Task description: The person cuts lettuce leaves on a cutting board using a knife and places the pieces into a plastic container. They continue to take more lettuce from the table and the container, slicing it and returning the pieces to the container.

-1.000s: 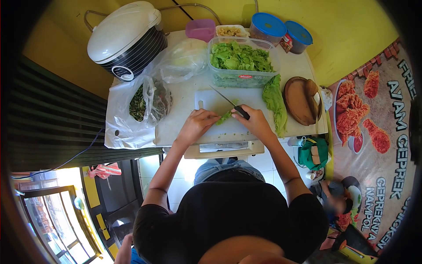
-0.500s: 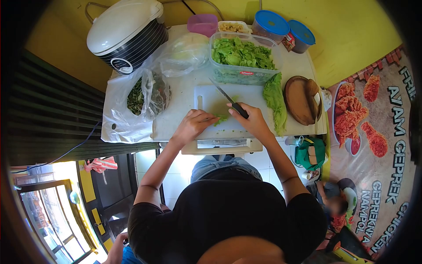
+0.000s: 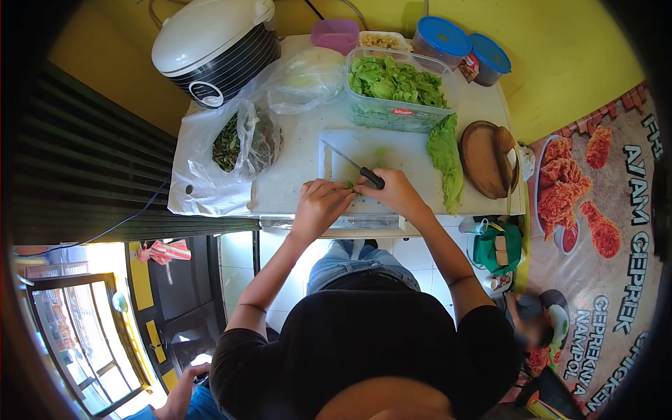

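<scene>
My right hand is closed round the black handle of a knife, its blade pointing up and left over the white cutting board. The fingers of my left hand are pinched on a small piece of green lettuce near the board's front edge. My two hands' fingertips almost meet there. Small green scraps lie on the board. A long lettuce leaf rests along its right side. Behind the board stands a clear plastic container filled with torn lettuce.
To the left are a plastic bag of dark chopped greens, a bagged pale vegetable and a rice cooker. At right sits a wooden mortar with its pestle. Blue-lidded tubs stand behind. Other people are low at both sides.
My left and right fingertips have come closer together at the lettuce piece. The knife has turned slightly flatter in my right hand. The whole view has shifted a little.
</scene>
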`<state>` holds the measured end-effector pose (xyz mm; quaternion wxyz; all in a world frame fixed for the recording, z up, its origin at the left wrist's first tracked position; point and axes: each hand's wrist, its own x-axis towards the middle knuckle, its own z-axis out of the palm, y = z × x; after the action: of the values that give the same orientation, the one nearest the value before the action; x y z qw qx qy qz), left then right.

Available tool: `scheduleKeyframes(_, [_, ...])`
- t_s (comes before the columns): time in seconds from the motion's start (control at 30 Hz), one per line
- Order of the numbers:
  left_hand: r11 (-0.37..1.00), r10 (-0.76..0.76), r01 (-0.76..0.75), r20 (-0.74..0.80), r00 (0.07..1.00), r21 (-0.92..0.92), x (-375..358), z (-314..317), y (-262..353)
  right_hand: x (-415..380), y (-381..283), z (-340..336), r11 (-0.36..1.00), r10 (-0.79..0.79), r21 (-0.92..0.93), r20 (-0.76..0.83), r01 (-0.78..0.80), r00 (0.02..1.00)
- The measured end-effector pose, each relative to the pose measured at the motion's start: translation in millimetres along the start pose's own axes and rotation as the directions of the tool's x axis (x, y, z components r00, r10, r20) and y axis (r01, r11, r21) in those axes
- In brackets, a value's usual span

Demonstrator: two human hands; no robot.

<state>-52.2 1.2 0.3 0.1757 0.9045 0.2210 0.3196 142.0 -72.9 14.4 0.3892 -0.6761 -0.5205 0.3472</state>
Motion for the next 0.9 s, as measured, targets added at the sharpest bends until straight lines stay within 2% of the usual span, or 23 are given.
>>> scheduleKeyframes(0.07, [1.0,-0.025,0.026,-0.038,0.999,0.006,-6,6,2,-2,-3,-2,0.998,0.057,-0.035,0.073,-0.055,0.996])
scheduleKeyframes(0.2, [0.999,-0.047,0.049,-0.121,0.992,0.011,-8,12,3,0,-3,-8,0.997,0.042,-0.074,0.103,-0.035,0.994])
scheduleKeyframes(0.27, [0.999,-0.032,0.033,-0.114,0.993,0.007,-5,12,2,6,-8,-10,0.992,-0.086,-0.091,-0.014,0.085,0.996])
scheduleKeyframes(0.3, [1.0,-0.014,0.014,-0.104,0.994,0.002,-2,12,0,11,-7,-11,0.992,-0.089,-0.092,-0.014,0.088,0.996])
scheduleKeyframes(0.37, [1.0,-0.004,0.006,-0.085,0.996,0.023,3,15,-5,20,-2,-11,0.958,-0.156,-0.246,-0.005,0.15,0.988])
scheduleKeyframes(0.5, [0.994,0.024,-0.019,-0.045,0.999,0.103,17,11,-7,30,3,-11,0.918,-0.164,-0.368,-0.02,0.145,0.986])
scheduleKeyframes(0.6, [0.981,0.026,-0.022,-0.019,0.999,0.195,15,13,-6,23,-2,-13,0.929,-0.187,-0.336,-0.066,0.155,0.98])
scheduleKeyframes(0.67, [0.978,-0.003,0.004,-0.009,1.0,0.207,10,13,1,0,-22,-15,0.999,-0.02,-0.034,-0.101,0.017,0.995])
scheduleKeyframes(0.7, [0.975,-0.032,0.03,0.005,0.999,0.219,8,14,4,-9,-27,-17,0.999,-0.021,-0.038,-0.1,0.018,0.995])
scheduleKeyframes(0.77, [0.975,-0.051,0.05,0.002,0.999,0.215,4,16,10,-28,-31,-20,0.995,0.073,0.066,0.082,-0.078,0.994])
scheduleKeyframes(0.9, [0.974,-0.082,0.079,0.001,0.997,0.21,1,18,10,-47,-20,-16,0.994,0.104,0.013,0.116,-0.106,0.988])
